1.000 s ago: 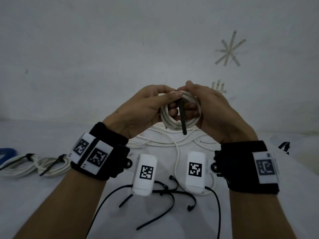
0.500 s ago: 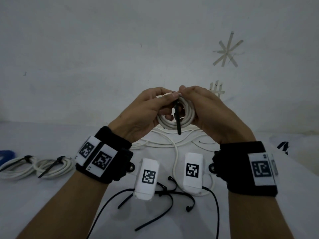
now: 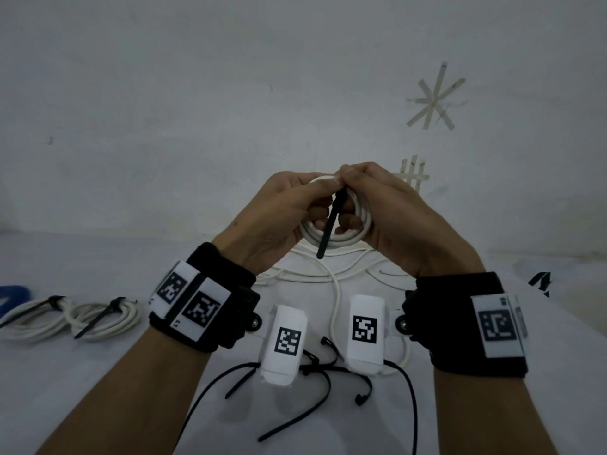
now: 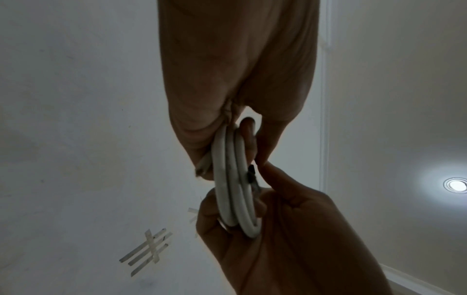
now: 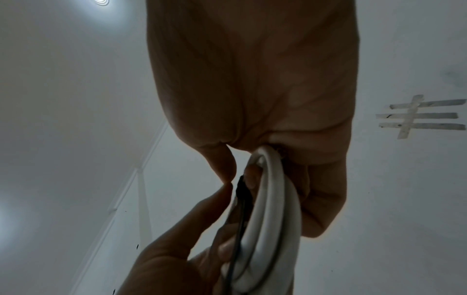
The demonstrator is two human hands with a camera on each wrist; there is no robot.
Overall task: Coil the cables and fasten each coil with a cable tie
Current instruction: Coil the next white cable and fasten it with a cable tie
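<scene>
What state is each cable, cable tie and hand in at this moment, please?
White cable coil: coiled, held up off the table in both hands.
Black cable tie: around the coil, tail hanging free.
Left hand: grips the coil.
Right hand: grips the coil.
Two tied coils: lying on the table, fastened.
Spare cable ties: loose on the table.

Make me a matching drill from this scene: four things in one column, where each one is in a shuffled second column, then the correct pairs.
Things
1. white cable coil
2. black cable tie
3. two tied coils
4. loose cable ties

Places
A. lying on the table far to the left
B. held up between both hands, gripped by the left hand and right hand
C. on the table near the person, below the wrists
D. hanging across the front of the raised coil, its tip pointing down

Pairs: 1-B, 2-D, 3-A, 4-C
</scene>
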